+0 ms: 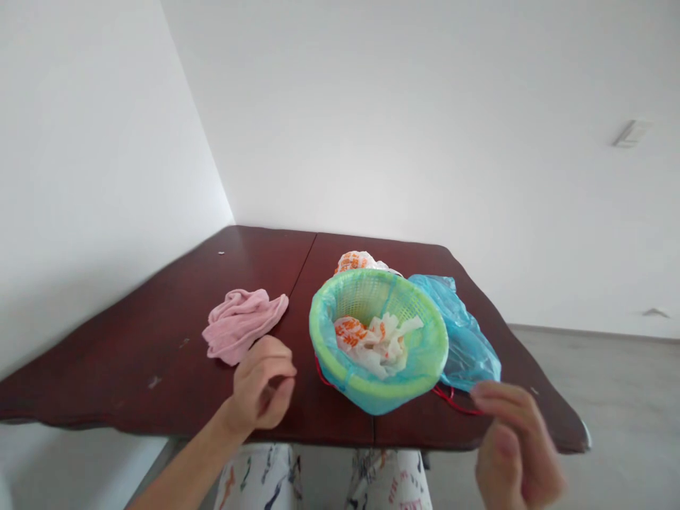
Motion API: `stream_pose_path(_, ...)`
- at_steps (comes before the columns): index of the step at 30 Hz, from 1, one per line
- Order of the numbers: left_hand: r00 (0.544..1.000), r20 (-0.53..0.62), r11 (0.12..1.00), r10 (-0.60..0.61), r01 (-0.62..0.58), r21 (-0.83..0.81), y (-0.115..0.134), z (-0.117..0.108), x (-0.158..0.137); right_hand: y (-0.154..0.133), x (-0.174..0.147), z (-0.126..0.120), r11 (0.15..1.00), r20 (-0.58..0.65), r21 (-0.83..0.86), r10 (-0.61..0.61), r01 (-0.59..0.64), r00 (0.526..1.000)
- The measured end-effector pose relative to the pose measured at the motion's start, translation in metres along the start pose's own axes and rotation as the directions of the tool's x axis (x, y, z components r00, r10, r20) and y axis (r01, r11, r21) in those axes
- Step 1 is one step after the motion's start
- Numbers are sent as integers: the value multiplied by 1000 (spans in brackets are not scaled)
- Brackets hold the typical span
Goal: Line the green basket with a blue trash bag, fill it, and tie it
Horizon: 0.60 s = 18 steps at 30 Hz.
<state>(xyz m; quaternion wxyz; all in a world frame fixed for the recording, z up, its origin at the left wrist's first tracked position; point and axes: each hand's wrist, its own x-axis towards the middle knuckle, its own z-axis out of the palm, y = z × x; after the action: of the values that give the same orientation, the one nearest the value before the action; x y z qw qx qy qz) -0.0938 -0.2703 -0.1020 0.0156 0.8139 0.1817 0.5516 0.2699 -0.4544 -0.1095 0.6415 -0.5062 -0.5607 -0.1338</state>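
A light green mesh basket (321, 304) stands near the table's front edge, lined with a thin blue-green plastic bag folded over its rim. Crumpled white plastic bags with orange print (380, 343) lie inside it. A red drawstring (454, 402) shows low on both sides of the basket. My left hand (265, 386) is left of the basket, its fingers curled in with nothing visible in them. To the right, my right hand (518, 443) has its thumb apart from its bent fingers. Its fingertips are close to the red drawstring's end; whether they touch it is unclear.
A pink cloth (241, 326) lies crumpled beyond my left hand. Behind the basket sits another white bag with orange print (358, 261). A blue plastic bag (465, 336) lies to its right. All rest on a dark red-brown table (159, 333) against white walls.
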Motion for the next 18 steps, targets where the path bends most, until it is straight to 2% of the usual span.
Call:
stream_pose_path(2,999,40,998,-28,25,58,6,18,-31,6,-52,14,998,68,-67,5,0,998)
stream_pose_path(4,997,-38,991,-68,72,112,12,36,-46,7,-82,36,989,64,-136,-55,64,996)
stream_pose_path(6,986,-141,984,-84,105,147,16,50,-49,6,-92,57,978,45,-183,-92,99,995)
stream_pose_path(9,982,-162,978,-94,122,168,20,61,-46,6,-86,80,972,31,-208,-102,106,994)
stream_pose_path(12,981,-158,980,-110,134,149,23,64,-44,8,-74,88,964,18,-229,-137,138,990)
stream_pose_path(15,979,-179,993,-93,105,59,22,65,-46,4,-61,82,965,37,-212,-149,154,988)
stream_pose_path(18,980,-181,996,-83,75,-52,19,65,-42,-7,-45,68,965,134,-199,-148,173,980)
